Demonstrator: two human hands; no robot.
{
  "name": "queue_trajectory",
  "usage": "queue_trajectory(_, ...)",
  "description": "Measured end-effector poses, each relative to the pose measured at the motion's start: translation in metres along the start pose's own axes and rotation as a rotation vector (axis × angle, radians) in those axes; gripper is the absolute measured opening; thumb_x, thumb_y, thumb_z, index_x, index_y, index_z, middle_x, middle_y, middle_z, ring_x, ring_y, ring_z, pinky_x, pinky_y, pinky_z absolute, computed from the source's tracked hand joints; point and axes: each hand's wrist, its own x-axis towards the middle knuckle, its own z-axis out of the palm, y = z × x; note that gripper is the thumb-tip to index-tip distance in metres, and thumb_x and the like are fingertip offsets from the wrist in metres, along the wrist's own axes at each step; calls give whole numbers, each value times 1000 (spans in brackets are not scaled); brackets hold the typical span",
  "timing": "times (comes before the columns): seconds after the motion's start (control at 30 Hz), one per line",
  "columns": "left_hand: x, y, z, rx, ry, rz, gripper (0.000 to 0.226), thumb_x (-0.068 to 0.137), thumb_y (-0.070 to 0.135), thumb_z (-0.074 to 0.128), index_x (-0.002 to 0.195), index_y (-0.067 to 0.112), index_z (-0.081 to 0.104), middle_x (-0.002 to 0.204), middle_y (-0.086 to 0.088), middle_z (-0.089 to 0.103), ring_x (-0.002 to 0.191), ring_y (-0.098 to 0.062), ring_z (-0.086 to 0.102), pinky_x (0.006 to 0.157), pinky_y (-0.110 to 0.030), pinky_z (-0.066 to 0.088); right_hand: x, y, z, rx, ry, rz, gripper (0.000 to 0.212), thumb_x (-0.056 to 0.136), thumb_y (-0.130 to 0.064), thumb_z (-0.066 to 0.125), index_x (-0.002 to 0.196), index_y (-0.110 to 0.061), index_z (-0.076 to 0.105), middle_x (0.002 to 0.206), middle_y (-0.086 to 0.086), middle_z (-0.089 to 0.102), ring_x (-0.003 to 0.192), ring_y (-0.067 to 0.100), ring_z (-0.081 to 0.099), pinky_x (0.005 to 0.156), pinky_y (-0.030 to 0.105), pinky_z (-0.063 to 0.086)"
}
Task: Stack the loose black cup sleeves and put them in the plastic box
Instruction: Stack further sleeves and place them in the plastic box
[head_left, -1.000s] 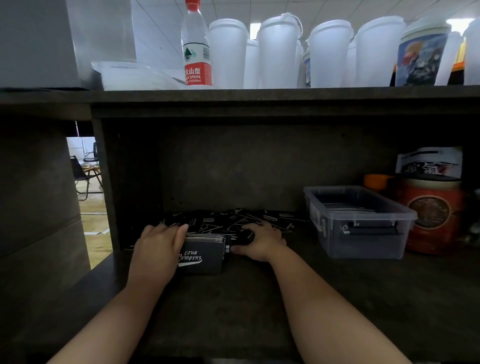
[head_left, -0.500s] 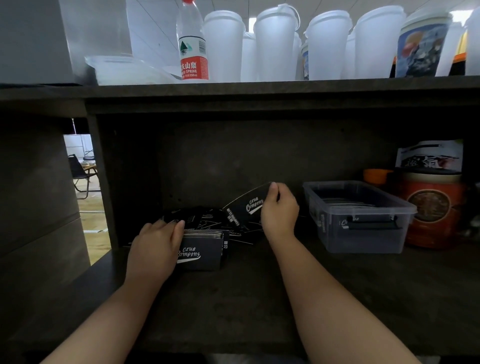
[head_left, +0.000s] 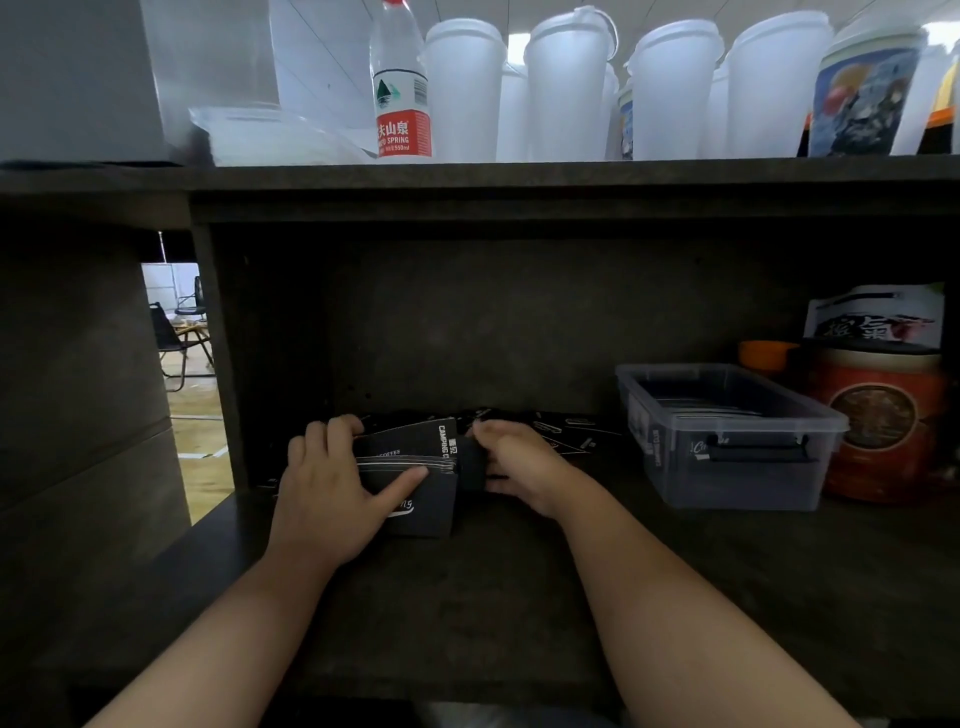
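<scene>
A stack of black cup sleeves (head_left: 423, 512) stands on edge on the dark shelf, and my left hand (head_left: 332, 493) grips it, thumb across the front and fingers behind. One more black sleeve (head_left: 415, 439) with white print lies against the back of the stack. My right hand (head_left: 519, 467) holds the stack's right end, fingers curled round it. Loose black sleeves (head_left: 561, 434) lie scattered behind, toward the back wall. The clear plastic box (head_left: 737, 486) sits to the right with several sleeves inside.
A red tin (head_left: 883, 421) and an orange lid stand right of the box. The shelf above carries a water bottle (head_left: 402, 88) and several white cups (head_left: 566, 88). A dark side panel (head_left: 223, 364) bounds the compartment at left.
My right hand lifted one sleeve from the loose pile, then brought it left and down onto the back of the stack. My left hand kept its hold on the stack.
</scene>
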Motion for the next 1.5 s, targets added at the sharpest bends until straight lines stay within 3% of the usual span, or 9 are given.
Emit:
queue_trajectory(0.17,1,-3,2,71,-38,36,81,69,84,32,111,24,66,122,-1,43,111,-24,36,86,-41,47,3,7,5,-66,-214,-37,41,95,-53,48,121,-23,60,118,0,67,112,17,62,99,39,49)
queue_trajectory(0.3,2,-4,2,75,-69,89,78,72,82,29,107,23,66,109,0,62,103,-23,48,81,-38,47,5,13,14,-256,-222,-115,50,76,-54,72,120,-34,57,121,-5,63,112,14,60,100,42,49)
queue_trajectory(0.53,3,-1,0,195,-89,59,78,76,85,21,107,26,62,98,4,65,93,-17,55,74,-35,44,0,4,9,-45,-73,-147,33,99,-47,44,119,-25,60,118,1,65,109,15,63,97,37,51)
queue_trajectory(0.67,2,1,-6,177,35,53,60,84,71,35,105,22,64,98,0,64,93,-21,56,77,-40,44,-3,5,16,-146,-83,-179,30,99,-47,43,115,-28,60,123,-3,61,115,13,56,103,36,46)
queue_trajectory(0.83,1,-1,-1,118,-81,88,54,88,70,33,113,30,61,103,7,65,96,-12,53,73,-33,49,-2,7,21,-363,60,-190,33,102,-39,41,118,-18,60,102,-3,60,95,11,56,89,32,46)
queue_trajectory(1.03,2,-1,-2,150,-108,99,70,74,81,24,106,31,60,99,10,62,93,-11,50,71,-31,47,-7,7,30,-358,-71,-124,53,102,-53,19,136,-26,50,139,-4,47,131,14,40,102,29,30)
queue_trajectory(1.17,3,-4,-4,21,-133,73,63,73,81,28,101,33,57,97,13,58,91,-10,47,77,-37,46,-10,10,46,-94,-130,-70,50,102,-54,22,145,-33,37,151,-3,33,137,16,29,109,34,23)
queue_trajectory(1.4,3,-2,-5,6,-159,94,60,70,82,26,97,38,56,94,19,56,89,-7,45,77,-37,45,-2,3,34,-96,208,-242,26,103,-28,37,114,-25,60,112,-5,60,105,12,56,85,25,43)
queue_trajectory(1.5,4,-1,-5,45,-171,76,68,69,84,22,103,37,58,100,18,58,95,-7,47,82,-37,45,25,-9,-16,-399,408,-155,24,96,-18,45,113,-17,61,113,4,62,105,22,59,87,29,45)
